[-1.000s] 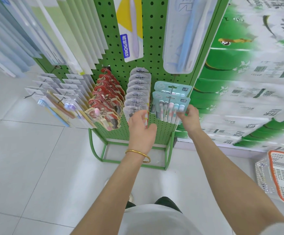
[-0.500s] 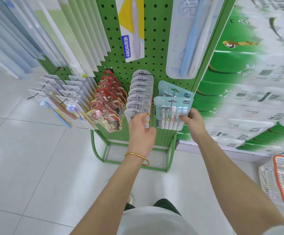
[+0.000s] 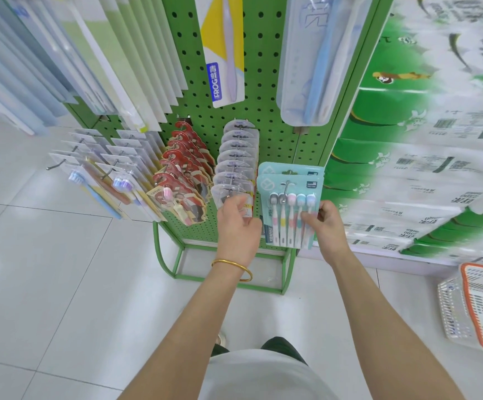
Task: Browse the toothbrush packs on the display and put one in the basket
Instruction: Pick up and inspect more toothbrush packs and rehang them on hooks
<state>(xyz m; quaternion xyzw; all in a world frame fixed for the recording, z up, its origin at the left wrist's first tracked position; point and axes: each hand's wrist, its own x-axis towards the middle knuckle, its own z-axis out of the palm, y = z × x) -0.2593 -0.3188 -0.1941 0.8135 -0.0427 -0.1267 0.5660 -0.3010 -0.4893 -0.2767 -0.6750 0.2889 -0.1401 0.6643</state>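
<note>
My right hand [image 3: 325, 223] is at the lower right edge of the pale teal card pack of five toothbrushes [image 3: 290, 209], and its fingers [image 3: 309, 219] are clamped on that edge in a pinch. The pack hangs on a thin metal hook [image 3: 286, 192] at the low right part of the green perforated display board [image 3: 263, 82], with a second pack of the same kind directly behind it. Its long axis is vertical, brush heads up and handles down. The hook passes through the hole near the top and points out from the board toward me. This is the relation that matters, I think: the grip is low on the pack and the hook is high, so the pack must travel along the hook toward me before it can go to any side. The white plastic basket with the orange rim [image 3: 451, 310] stands on the white tiled floor [image 3: 61, 269] to the right and lower, well apart from the display. It is on the side of the right hand, so this hand is the nearer one for carrying. My left hand [image 3: 239, 226] is just beside, to the left, with its fingers [image 3: 233, 202] curled on the lower part of the front clear plastic blister pack [image 3: 231, 192] in the neighbouring row. It is farther from the basket. I judge that the teal pack is chosen but not yet off the hook.
</note>
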